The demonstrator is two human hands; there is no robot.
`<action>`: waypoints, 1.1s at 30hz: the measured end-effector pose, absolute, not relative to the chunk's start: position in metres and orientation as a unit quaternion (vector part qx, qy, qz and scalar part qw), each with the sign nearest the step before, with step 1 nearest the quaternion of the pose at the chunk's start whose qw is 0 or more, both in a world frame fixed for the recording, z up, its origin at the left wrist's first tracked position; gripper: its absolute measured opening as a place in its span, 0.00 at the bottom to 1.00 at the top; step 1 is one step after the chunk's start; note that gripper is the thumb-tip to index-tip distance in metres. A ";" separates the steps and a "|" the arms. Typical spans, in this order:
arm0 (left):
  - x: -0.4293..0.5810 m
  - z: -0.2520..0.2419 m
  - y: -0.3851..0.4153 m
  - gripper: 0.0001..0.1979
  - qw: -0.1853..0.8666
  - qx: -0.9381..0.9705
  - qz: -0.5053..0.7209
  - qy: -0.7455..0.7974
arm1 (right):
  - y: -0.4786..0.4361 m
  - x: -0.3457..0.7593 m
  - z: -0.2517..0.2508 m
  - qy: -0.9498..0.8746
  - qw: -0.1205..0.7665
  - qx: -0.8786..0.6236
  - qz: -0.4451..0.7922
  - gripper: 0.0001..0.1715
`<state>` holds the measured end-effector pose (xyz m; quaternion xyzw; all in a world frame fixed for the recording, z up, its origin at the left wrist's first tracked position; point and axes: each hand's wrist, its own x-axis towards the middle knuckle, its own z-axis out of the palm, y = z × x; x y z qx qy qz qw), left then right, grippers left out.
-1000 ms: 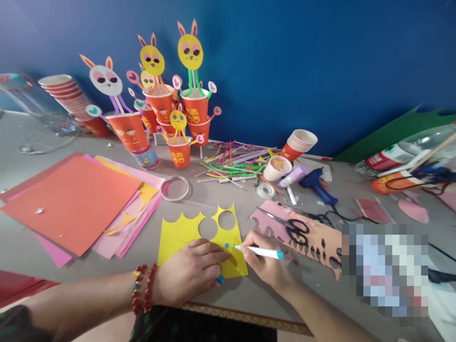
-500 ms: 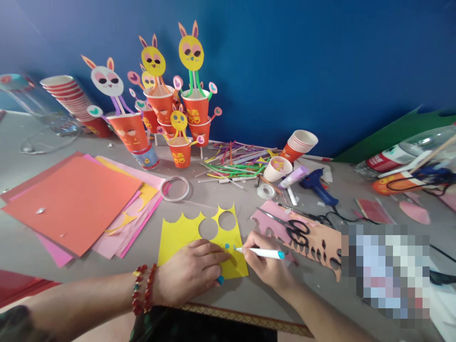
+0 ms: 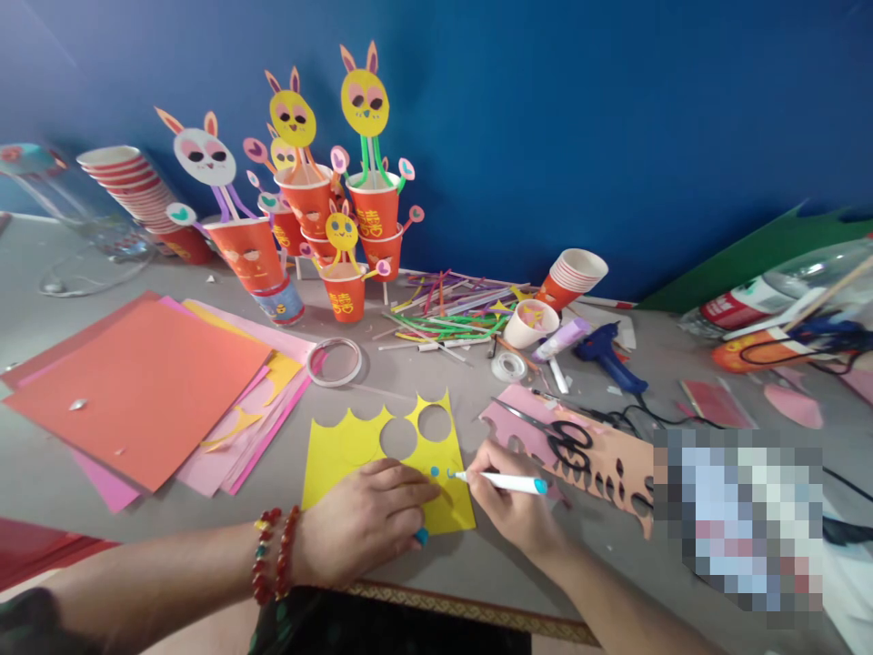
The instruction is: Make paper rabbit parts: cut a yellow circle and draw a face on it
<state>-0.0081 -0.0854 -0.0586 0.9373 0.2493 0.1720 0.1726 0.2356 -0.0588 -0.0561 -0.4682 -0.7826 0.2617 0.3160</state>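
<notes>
A yellow sheet of paper (image 3: 326, 464), with round holes and a scalloped top edge, lies on the table before me. My left hand (image 3: 372, 514) presses on its lower part, index and middle fingers stretched forward. A small blue marker cap (image 3: 422, 537) sticks out from between its lower fingers and thumb. In a writing grip, my right hand (image 3: 508, 509) holds a white marker (image 3: 508, 482) with a blue end. Its tip is at the sheet's right side, by a small blue mark (image 3: 451, 473). A blue dot (image 3: 435, 471) shows just left of that.
Black scissors (image 3: 569, 438) rest on pink and peach paper scraps to the right. Coloured paper sheets (image 3: 146, 391) are stacked at left. Behind stand red paper cups (image 3: 345, 296) with rabbit figures, a tape roll (image 3: 335, 363), pipe cleaners (image 3: 450, 314) and a blue glue gun (image 3: 609, 355).
The marker tip has shifted slightly right, and the blue mark beside it looks fuller. My left hand has stayed where it was.
</notes>
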 end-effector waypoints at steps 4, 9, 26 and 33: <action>-0.008 -0.061 -0.086 0.06 0.171 0.937 0.176 0.250 | -0.059 0.236 -0.058 -0.780 0.318 -0.474 0.257 0.14; -0.008 -0.059 -0.085 0.06 0.174 0.937 0.175 0.249 | -0.060 0.236 -0.059 -0.779 0.317 -0.480 0.251 0.14; -0.007 -0.056 -0.085 0.09 0.169 0.938 0.169 0.251 | -0.060 0.236 -0.062 -0.781 0.307 -0.484 0.248 0.13; -0.007 -0.057 -0.085 0.08 0.163 0.940 0.170 0.248 | -0.059 0.235 -0.061 -0.780 0.309 -0.475 0.267 0.13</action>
